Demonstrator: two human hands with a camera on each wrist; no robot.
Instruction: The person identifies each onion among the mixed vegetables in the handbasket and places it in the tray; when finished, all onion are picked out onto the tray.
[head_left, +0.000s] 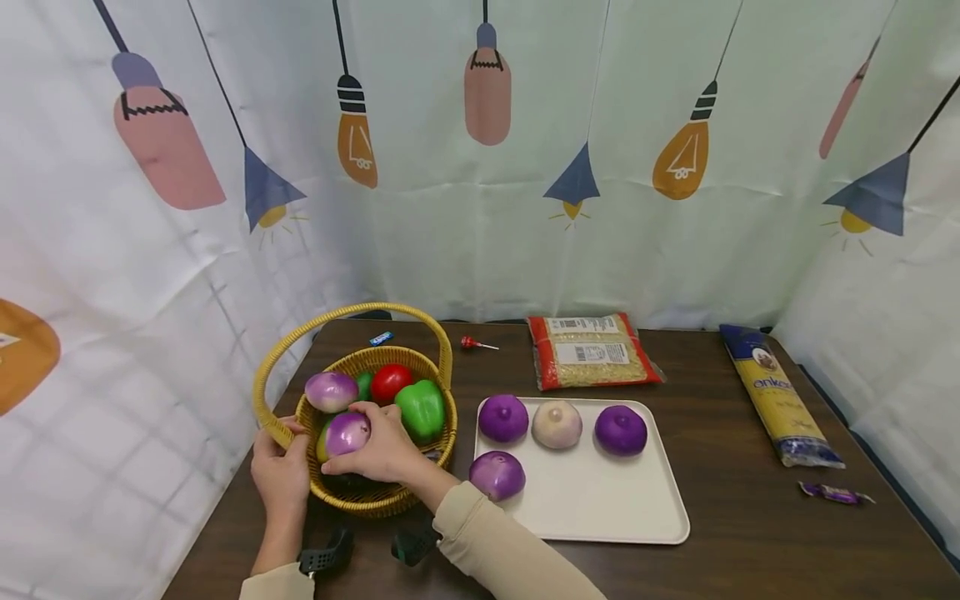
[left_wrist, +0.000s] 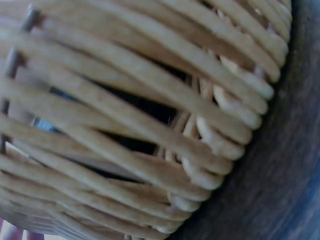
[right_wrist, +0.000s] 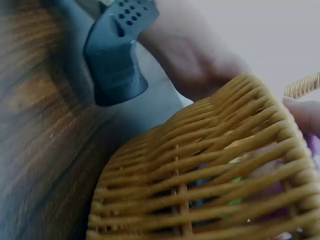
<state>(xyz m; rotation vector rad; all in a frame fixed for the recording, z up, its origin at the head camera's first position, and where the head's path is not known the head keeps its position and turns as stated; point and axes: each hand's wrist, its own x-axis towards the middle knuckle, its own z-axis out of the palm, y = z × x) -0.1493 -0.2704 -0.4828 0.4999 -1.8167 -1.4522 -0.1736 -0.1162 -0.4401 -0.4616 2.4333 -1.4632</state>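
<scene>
At the left end of the dark wooden surface (head_left: 750,517) we see a woven basket (head_left: 375,496) with a tall looped handle (head_left: 352,313). Our right hand (head_left: 386,450) reaches into it, fingers curled over a purple-and-white onion (head_left: 347,433) lying at the near side of the basket. Our left hand (head_left: 279,475) grips the basket where the handle meets the rim, on its left side. Inside the basket, behind the held onion, lie another pale purple onion (head_left: 331,391), a red tomato (head_left: 391,382) and a green bell pepper (head_left: 421,408).

Just right of the basket sits a cream tray (head_left: 600,508) carrying four onions: a purple one (head_left: 503,417), a pale one (head_left: 557,423) and another purple one (head_left: 620,430) in a row at the back, and a fourth (head_left: 497,475) at the near left corner. Behind the tray lies a red-edged packet of grain (head_left: 591,351). A blue pasta packet (head_left: 780,393) lies well to the right, with a small purple sweet (head_left: 834,493) near its front end. A lollipop (head_left: 477,343) and a blue wrapper (head_left: 381,337) lie behind the basket.

The left wrist view shows only the basket weave (left_wrist: 150,125) close up against the surface.
</scene>
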